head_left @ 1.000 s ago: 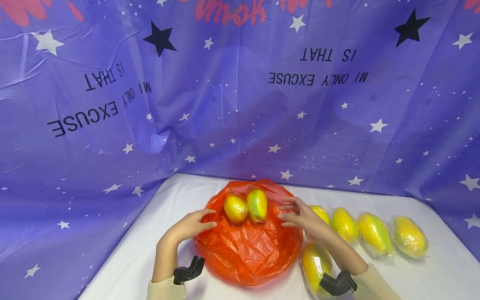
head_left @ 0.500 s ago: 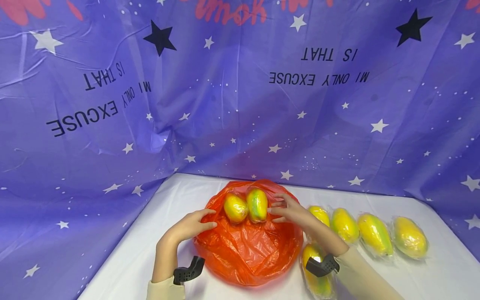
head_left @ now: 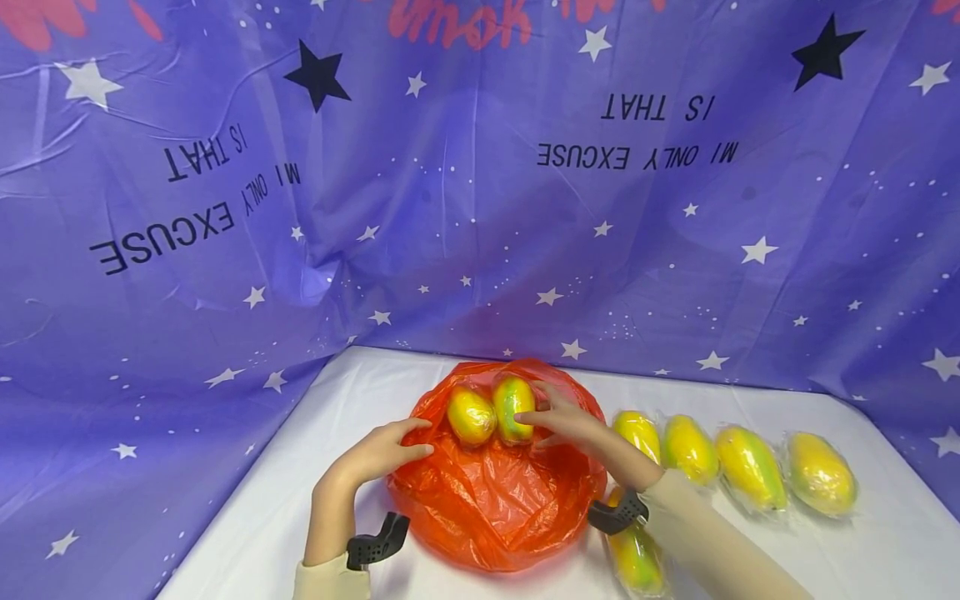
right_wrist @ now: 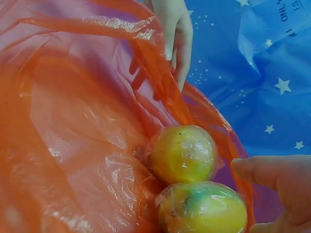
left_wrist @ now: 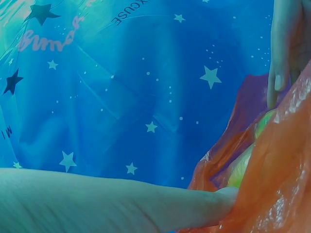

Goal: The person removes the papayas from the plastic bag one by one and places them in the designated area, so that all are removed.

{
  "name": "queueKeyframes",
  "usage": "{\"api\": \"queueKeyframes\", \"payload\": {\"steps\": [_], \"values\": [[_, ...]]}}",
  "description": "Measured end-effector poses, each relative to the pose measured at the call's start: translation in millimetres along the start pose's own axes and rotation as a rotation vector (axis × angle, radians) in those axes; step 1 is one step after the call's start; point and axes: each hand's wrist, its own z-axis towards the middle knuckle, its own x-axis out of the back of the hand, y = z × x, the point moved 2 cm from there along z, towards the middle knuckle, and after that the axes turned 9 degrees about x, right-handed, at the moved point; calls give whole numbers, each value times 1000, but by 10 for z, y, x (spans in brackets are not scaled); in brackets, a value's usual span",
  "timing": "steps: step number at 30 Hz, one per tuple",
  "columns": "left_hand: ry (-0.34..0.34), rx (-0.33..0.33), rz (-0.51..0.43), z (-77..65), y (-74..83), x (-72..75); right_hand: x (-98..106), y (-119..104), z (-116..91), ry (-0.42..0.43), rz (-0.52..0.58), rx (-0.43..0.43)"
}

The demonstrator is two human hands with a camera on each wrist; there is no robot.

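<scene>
A red plastic bag [head_left: 487, 500] lies open-mouthed on the white table, two film-wrapped yellow-green mangoes inside near its back. My left hand [head_left: 384, 450] holds the bag's left edge; through the red film in the right wrist view, fingers of this left hand [right_wrist: 177, 43] show at the rim. My right hand [head_left: 566, 421] reaches into the bag with its fingers spread beside the right mango [head_left: 513, 410]. In the right wrist view its fingertips are close to that green-patched mango [right_wrist: 209, 208]. The left mango [head_left: 471, 415] sits against its neighbour.
Right of the bag, several more wrapped mangoes [head_left: 750, 468] lie in a row on the white table [head_left: 847, 550]. Another mango [head_left: 637, 562] lies nearer, partly under my right forearm. A purple star-patterned sheet [head_left: 480, 208] rises behind the table.
My right hand has moved left over the bag, from its right edge to the right mango. The left hand and the two mangoes have stayed in place.
</scene>
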Motion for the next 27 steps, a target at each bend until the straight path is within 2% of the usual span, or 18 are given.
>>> {"api": "queueKeyframes", "payload": {"steps": [14, 27], "values": [[-2, 5, -1, 15, -7, -6, -21, 6, 173, 16, -45, -38], [4, 6, 8, 7, 3, -1, -59, 44, 271, 25, -1, -77]]}}
